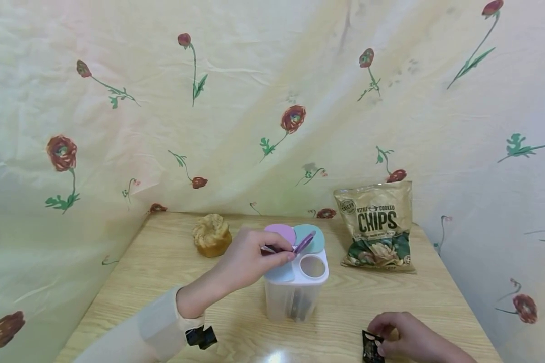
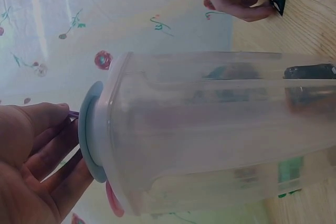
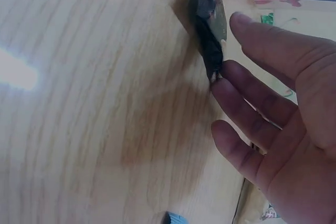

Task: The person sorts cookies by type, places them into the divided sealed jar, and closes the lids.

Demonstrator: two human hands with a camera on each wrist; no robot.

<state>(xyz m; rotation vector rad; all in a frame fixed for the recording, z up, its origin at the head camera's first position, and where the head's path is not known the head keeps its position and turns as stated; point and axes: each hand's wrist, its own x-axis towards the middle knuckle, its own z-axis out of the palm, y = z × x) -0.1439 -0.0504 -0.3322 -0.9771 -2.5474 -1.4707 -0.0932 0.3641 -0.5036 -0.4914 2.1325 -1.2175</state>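
A clear container [image 1: 281,301] with a white top [image 1: 295,272] stands on the table. My left hand [image 1: 250,254] is over it, pinching a thin purple lid [image 1: 305,242] tilted on edge between thumb and fingers. The front right round opening [image 1: 313,266] is uncovered. Lilac [image 1: 281,232], teal [image 1: 315,239] and pale blue [image 1: 279,275] lids cover the other openings. Dark packets [image 2: 310,85] show through the cloudy wall. At the table's front right, my right hand [image 1: 404,335] holds a small black packet [image 1: 371,348] by its edge, fingertips against it.
A gold chips bag [image 1: 377,227] stands behind and right of the container. Toward the back left sits a round, ruffled brown bun [image 1: 212,235]. Flowered cloth [image 1: 236,126] hangs around the wooden table [image 1: 131,292]. A small blue-and-black item [image 3: 175,218] is at the right wrist view's lower edge.
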